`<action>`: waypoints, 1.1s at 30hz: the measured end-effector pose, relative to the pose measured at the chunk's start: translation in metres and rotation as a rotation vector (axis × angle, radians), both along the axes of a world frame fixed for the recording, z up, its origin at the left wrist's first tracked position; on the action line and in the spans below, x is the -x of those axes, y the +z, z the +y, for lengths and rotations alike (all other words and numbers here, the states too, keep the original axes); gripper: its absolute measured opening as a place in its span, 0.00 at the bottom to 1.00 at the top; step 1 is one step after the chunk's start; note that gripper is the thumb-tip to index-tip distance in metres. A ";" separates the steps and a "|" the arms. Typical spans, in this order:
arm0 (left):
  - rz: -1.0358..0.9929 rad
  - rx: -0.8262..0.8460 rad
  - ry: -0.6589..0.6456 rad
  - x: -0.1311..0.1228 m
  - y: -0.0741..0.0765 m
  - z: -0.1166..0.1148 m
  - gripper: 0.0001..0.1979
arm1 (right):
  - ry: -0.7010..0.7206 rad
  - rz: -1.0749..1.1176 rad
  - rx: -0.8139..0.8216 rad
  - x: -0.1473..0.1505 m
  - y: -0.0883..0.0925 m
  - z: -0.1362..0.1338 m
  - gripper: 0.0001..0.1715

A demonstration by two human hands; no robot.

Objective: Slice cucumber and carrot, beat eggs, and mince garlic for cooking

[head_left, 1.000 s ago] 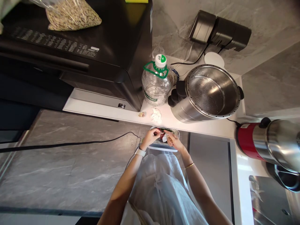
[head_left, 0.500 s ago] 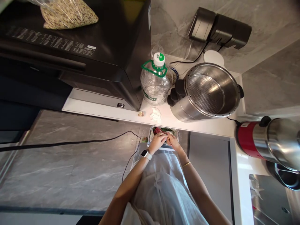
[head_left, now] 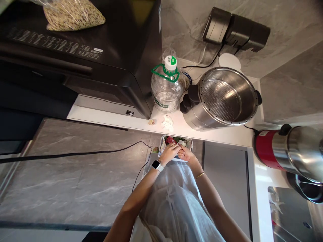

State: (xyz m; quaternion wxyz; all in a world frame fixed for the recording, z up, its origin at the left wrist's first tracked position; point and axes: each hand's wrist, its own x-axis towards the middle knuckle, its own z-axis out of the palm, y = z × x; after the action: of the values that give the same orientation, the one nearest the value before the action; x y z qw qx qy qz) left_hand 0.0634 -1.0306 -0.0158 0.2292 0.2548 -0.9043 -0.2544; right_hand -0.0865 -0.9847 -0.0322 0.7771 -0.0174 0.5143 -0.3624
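Observation:
My left hand, with a white watch on its wrist, and my right hand, with a thin gold bangle, meet fingertip to fingertip. They hover over a small shallow tray holding red, green and pale scraps. Both hands are closed in a pinch around something small between them that I cannot make out. The tray sits just below the white counter's front edge. On the counter right above lie a heap of white papery skins and a small brownish clove-like piece.
A clear plastic bottle with a green handle stands beside a steel pot. A black oven carries a bag of grains. A red and steel appliance is at the right. A black cable crosses the grey floor.
My hands have drawn together over the tray, the left hand turning palm down so its fingers now lie against the right hand's fingers. The white bit seen between them earlier is hidden.

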 end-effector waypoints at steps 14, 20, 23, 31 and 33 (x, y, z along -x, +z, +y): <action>0.115 -0.245 0.409 -0.011 -0.027 -0.006 0.06 | 0.018 0.012 -0.028 0.004 0.010 0.001 0.19; 0.026 -0.284 0.274 -0.011 -0.034 -0.004 0.10 | -0.045 0.150 -0.130 -0.006 -0.009 0.004 0.23; 0.046 -0.278 0.155 -0.004 -0.031 0.001 0.16 | -0.071 0.185 -0.136 -0.011 -0.020 0.003 0.25; 0.027 -0.234 -0.003 -0.004 -0.025 0.001 0.10 | -0.016 0.153 -0.123 -0.007 -0.024 0.003 0.23; 0.032 -0.204 -0.038 -0.005 -0.022 -0.002 0.10 | 0.004 0.136 -0.108 -0.006 -0.023 0.002 0.22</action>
State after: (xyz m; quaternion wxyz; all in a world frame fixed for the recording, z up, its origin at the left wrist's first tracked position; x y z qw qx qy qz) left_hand 0.0687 -1.0326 -0.0376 0.2117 0.2556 -0.8747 -0.3534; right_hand -0.0806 -0.9830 -0.0553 0.7410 -0.0010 0.5846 -0.3303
